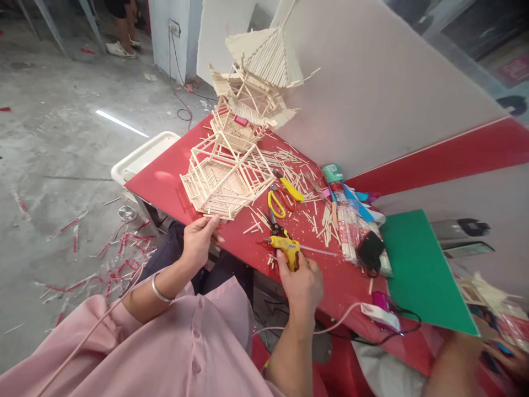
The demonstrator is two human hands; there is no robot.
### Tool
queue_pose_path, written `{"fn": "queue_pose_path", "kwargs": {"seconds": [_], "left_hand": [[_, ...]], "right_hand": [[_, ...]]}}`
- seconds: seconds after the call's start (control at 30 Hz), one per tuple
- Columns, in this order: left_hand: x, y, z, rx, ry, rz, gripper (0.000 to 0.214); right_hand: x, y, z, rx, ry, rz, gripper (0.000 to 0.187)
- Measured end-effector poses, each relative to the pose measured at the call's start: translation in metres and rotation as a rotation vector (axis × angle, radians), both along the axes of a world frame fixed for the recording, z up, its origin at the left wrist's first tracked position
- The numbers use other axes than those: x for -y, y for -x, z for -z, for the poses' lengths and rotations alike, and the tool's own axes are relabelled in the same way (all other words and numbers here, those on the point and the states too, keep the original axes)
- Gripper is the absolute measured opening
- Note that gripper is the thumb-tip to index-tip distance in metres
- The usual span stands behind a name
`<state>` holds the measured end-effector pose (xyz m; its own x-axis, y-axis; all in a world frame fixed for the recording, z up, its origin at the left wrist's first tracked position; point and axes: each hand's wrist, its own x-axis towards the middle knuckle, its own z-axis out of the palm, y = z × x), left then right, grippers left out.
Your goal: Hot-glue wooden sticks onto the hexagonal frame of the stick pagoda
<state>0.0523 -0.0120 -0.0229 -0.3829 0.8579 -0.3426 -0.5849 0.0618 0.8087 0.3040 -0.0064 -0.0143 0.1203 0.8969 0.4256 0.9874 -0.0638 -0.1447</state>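
Pink shirt [185,353]; right hand [303,284] grips one glue-gun [287,246], left hand [198,242] one frame [223,182].

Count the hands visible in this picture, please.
3. The person's left hand touches the hexagonal stick frame; the right hand holds the yellow glue gun; another person's hand is at the lower right edge, partly cut off. Others may be hidden.

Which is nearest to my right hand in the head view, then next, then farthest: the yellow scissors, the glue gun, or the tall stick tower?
1. Glue gun: held in the right hand, at the near edge of the table.
2. Yellow scissors: just beyond the hand, mid-table.
3. Tall stick tower: at the table's far end, up and to the left.
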Motion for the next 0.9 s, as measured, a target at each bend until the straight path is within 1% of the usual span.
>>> {"fn": "queue_pose_path", "kwargs": {"seconds": [0.07, 0.1, 0.13, 0.17, 0.27, 0.33, 0.4, 0.5, 0.63, 0.77, 0.9], "left_hand": [[0.0, 0.0, 0.001, -0.005, 0.004, 0.011, 0.04], [0.0, 0.0, 0.001, -0.009, 0.004, 0.013, 0.04], [0.001, 0.0, 0.001, -0.011, 0.003, 0.012, 0.04], [0.001, 0.0, 0.001, -0.011, 0.0, 0.009, 0.04], [0.001, 0.0, 0.0, 0.004, -0.01, -0.013, 0.038], [0.001, 0.0, -0.001, 0.023, -0.014, -0.014, 0.037], [0.001, 0.0, -0.002, 0.033, -0.012, 0.005, 0.037], [0.001, 0.0, -0.003, 0.027, -0.004, 0.021, 0.037], [0.0, -0.001, -0.003, 0.013, -0.003, 0.009, 0.036], [0.0, -0.001, -0.004, 0.012, -0.004, 0.012, 0.036], [0.0, -0.001, -0.005, 0.024, 0.001, 0.015, 0.037]], "right_hand": [[0.005, 0.013, -0.006, -0.086, -0.141, 0.009, 0.052], [0.008, 0.022, -0.008, -0.189, -0.181, -0.017, 0.048], [0.011, 0.033, -0.008, -0.32, -0.179, -0.067, 0.044], [0.013, 0.046, -0.008, -0.461, -0.128, -0.137, 0.04], [0.017, 0.091, 0.0, -0.809, 0.147, -0.348, 0.035], [0.015, 0.118, 0.005, -0.947, 0.264, -0.416, 0.032], [0.011, 0.138, 0.007, -1.07, 0.316, -0.447, 0.032], [0.003, 0.15, 0.007, -1.144, 0.27, -0.411, 0.032], [-0.007, 0.149, 0.012, -1.128, 0.171, -0.347, 0.033], [-0.012, 0.147, 0.02, -1.161, 0.151, -0.364, 0.032], [-0.016, 0.149, 0.022, -1.189, 0.148, -0.402, 0.028]]}}
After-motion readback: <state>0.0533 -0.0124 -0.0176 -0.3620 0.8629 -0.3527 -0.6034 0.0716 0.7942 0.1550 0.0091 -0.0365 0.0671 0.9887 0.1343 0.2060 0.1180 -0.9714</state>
